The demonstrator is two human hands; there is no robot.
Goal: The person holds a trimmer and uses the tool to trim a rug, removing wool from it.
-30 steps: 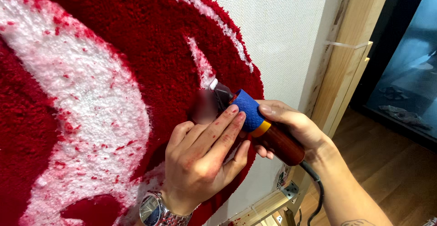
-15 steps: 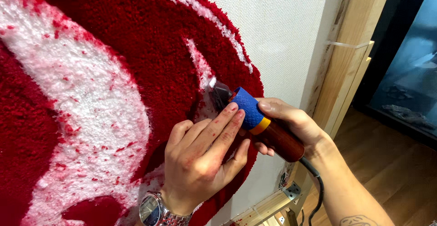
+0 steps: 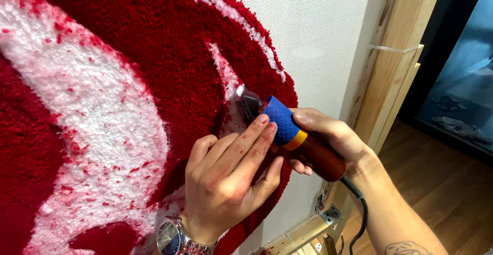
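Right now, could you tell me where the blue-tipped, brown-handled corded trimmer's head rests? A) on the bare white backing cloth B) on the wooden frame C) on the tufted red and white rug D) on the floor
C: the right hand presses the trimmer head into the rug pile, with the left hand laid flat beside it.

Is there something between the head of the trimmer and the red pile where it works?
Nothing visible: the trimmer in the right hand meets the red pile directly. The left hand lies flat beside it, fingertips on its blue sleeve.

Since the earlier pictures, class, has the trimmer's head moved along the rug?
No. The trimmer sits at the same spot, its head just below the narrow white streak in the red pile.
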